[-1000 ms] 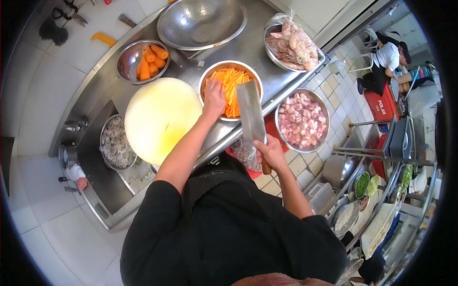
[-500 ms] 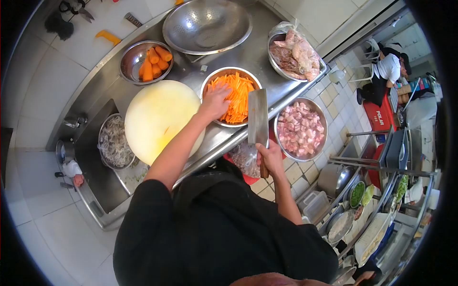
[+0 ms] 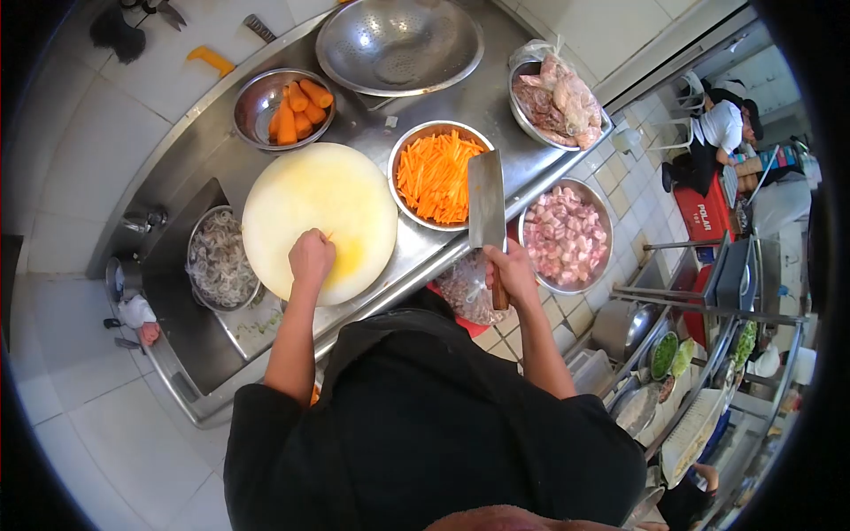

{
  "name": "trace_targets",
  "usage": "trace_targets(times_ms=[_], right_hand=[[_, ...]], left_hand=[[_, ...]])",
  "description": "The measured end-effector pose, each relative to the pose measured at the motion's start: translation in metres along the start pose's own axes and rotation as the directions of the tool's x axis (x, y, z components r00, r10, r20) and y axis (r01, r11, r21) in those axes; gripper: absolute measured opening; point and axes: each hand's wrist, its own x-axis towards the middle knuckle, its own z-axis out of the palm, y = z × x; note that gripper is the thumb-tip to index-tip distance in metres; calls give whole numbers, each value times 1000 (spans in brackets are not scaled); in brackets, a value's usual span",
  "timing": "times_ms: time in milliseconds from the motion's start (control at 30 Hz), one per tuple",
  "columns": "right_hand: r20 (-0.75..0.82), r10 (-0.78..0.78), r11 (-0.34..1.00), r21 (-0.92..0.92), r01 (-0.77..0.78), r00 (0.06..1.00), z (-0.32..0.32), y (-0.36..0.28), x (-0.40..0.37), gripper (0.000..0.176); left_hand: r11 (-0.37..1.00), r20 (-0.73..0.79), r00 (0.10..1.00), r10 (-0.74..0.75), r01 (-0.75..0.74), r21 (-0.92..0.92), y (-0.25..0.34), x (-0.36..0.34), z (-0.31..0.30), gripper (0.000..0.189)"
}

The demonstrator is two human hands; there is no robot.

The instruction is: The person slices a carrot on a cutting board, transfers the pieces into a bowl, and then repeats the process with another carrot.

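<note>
My left hand (image 3: 312, 257) is closed over the round, yellow-stained cutting board (image 3: 292, 190), its fingers curled together. A thin orange carrot strip (image 3: 330, 235) shows at the fingertips. My right hand (image 3: 512, 273) grips a cleaver (image 3: 486, 202) by its wooden handle, the broad blade pointing away from me and overlapping the rim of a steel bowl. Cut carrot strips (image 3: 434, 180) fill that bowl, just right of the board. Behind the board, a smaller steel bowl (image 3: 250, 113) holds several whole peeled carrots (image 3: 312, 93).
A steel colander (image 3: 398, 49) stands at the back, with bagged meat (image 3: 567, 93) in a bowl to its right. Diced meat (image 3: 567, 237) fills a bowl beyond the counter edge. Left, a sink (image 3: 173, 310) holds a bowl of greyish shreds (image 3: 221, 261). A person (image 3: 722, 124) sits far right.
My left hand has left the bowl of carrot strips and come back onto the board, closing at the small carrot strip there. My right hand still holds the cleaver in nearly the same place.
</note>
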Motion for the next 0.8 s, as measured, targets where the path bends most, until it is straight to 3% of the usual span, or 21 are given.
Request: trace_targets(times_ms=[133,233,333,367,433,500,600,667,700,733,767,800], right_hand=[[-37,37,999,-22,-38,999,8,-9,-3,15],[-64,19,998,-66,-23,998,11,-5,-5,15],[-71,-4,998,58,8,997,15,10,-3,14],[-120,1,1000,0,-1,993,19,7,-5,13],[-109,-37,999,-14,36,993,24,4,-7,13],[-105,-40,998,-55,34,994,31,-8,-12,13],[55,-62,957,-279,75,997,35,-23,-17,18],[134,-31,947,-312,71,991,42,-13,-12,21],[191,28,941,-336,38,981,51,-18,-14,23],[243,89,931,-364,6,966,57,-23,-16,25],[289,29,834,-535,136,957,57,-6,-3,31],[286,56,743,-652,152,957,70,-17,-7,35]], left_hand=[[997,113,994,-8,-1,79,16,15,-16,22],[988,111,992,60,-43,-149,54,21,-25,20],[929,26,970,242,-224,-294,101,46,-6,20],[899,-51,961,271,-271,-345,125,48,-14,18],[915,102,935,340,-304,-265,148,67,-24,29],[886,-6,936,353,-336,-318,145,87,-32,28],[853,-186,930,316,-364,-374,117,130,-47,23],[879,-206,954,219,-284,-382,80,172,-62,18],[936,-132,985,107,-145,-322,66,188,-76,24],[989,-175,982,65,-88,-122,52,212,-78,31],[997,-225,974,31,-14,79,41,232,-77,41],[999,-185,983,-18,26,42,37,243,-81,46]])
